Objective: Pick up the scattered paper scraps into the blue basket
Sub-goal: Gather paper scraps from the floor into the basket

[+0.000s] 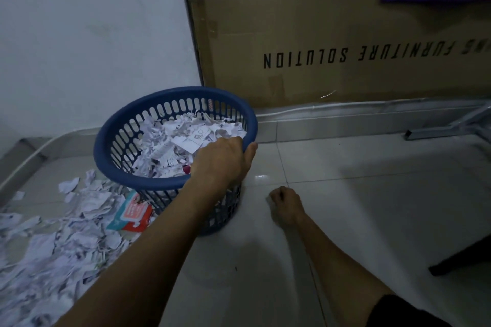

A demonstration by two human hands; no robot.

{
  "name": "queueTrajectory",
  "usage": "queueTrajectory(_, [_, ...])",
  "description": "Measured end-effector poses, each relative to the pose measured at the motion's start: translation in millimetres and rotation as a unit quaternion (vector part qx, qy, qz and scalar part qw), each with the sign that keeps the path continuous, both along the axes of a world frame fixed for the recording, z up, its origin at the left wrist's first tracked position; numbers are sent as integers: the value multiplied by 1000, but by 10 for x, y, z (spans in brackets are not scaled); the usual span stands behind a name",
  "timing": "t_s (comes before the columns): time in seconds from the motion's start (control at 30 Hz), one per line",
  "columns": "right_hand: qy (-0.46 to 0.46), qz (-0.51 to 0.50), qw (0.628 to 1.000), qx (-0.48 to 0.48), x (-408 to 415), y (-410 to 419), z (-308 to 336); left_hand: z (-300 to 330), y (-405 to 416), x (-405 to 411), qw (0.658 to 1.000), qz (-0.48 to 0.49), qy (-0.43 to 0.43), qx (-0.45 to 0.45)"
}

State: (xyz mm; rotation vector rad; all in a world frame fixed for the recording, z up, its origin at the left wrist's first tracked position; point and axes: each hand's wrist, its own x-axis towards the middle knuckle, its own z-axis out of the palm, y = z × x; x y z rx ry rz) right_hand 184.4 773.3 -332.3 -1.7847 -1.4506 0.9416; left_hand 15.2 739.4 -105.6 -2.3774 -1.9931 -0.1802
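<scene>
We see the left hand gripping the near rim of the blue basket, thumb outside. Right hand sits curled into a fist on the floor, right of the basket, holding nothing visible. Paper scraps fill the basket and litter the tiles left of it. Cardboard box stands behind.

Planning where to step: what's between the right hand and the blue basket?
Bare floor tile, seen in the head view, separates the right hand from the blue basket.
</scene>
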Motion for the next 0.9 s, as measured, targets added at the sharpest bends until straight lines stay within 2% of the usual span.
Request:
queueTrajectory(0.07, [85, -14, 996, 23, -41, 78, 305, 18, -11, -42, 1000, -3, 1, -8])
queueTrajectory(0.17, [162, -54, 976, 136, -159, 101, 1011, 30, -47, -125, 1000, -22, -3, -11])
queueTrajectory(0.23, [176, -55, 956, 226, -268, 63, 1539, 25, -92, -196, 999, -41, 2, -1])
queueTrajectory(0.3, [176, -16, 940, 293, -434, -15, 2005, 36, -156, -315, 998, -60, 15, 25])
queueTrajectory(0.4, [124, 94, 938, 311, -752, -59, 2389, 58, -282, -604, 991, -101, 43, 82])
queueTrajectory(0.53, [-73, 253, 936, 234, -1076, -44, 2530, 20, -506, -1054, 971, -162, 16, 173])
queueTrajectory(0.6, [-190, 306, 914, 187, -1170, -38, 2535, -31, -568, -1270, 965, -176, -20, 192])
queueTrajectory(0.67, [-302, 362, 875, 114, -1277, -29, 2529, -54, -583, -1464, 975, -141, -41, 168])
queueTrajectory(0.77, [-364, 432, 824, -38, -1428, 85, 2470, -41, -558, -1586, 992, -70, -33, 102])
queueTrajectory(0.83, [-395, 415, 811, -115, -1480, 164, 2395, -6, -529, -1559, 994, -62, -31, 86])
queueTrajectory(0.9, [-446, 392, 789, -154, -1510, 190, 2342, 10, -474, -1577, 994, -65, -10, 82])
